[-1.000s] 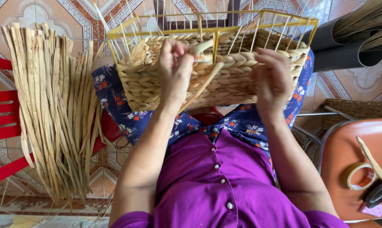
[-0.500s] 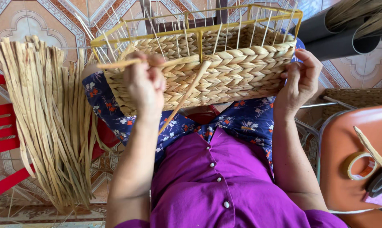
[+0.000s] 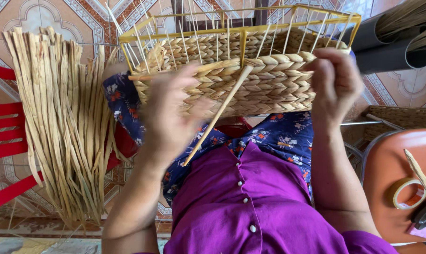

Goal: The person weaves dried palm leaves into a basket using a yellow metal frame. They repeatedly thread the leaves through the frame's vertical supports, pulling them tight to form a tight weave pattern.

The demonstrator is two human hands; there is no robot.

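A half-woven straw basket (image 3: 269, 89) on a yellow wire frame (image 3: 243, 30) rests on my lap, tipped on its side. My left hand (image 3: 170, 115), blurred with motion, is in front of the basket's left part, fingers closed around a loose straw strand (image 3: 208, 68) that runs along the woven wall. Another long strand (image 3: 213, 124) hangs diagonally from the weave down toward my purple shirt. My right hand (image 3: 333, 82) grips the basket's right end and holds it steady.
A thick bundle of dried straw strands (image 3: 64, 127) lies over a red chair (image 3: 6, 136) on my left. An orange stool (image 3: 391, 174) at right carries a tape roll (image 3: 408, 193) and a dark tool. Dark pipes (image 3: 387, 47) lie at upper right on the patterned tile floor.
My left hand has swung out to the left with the strand and come back in front of the basket. The basket has shifted slightly; my right hand stays on its right end.
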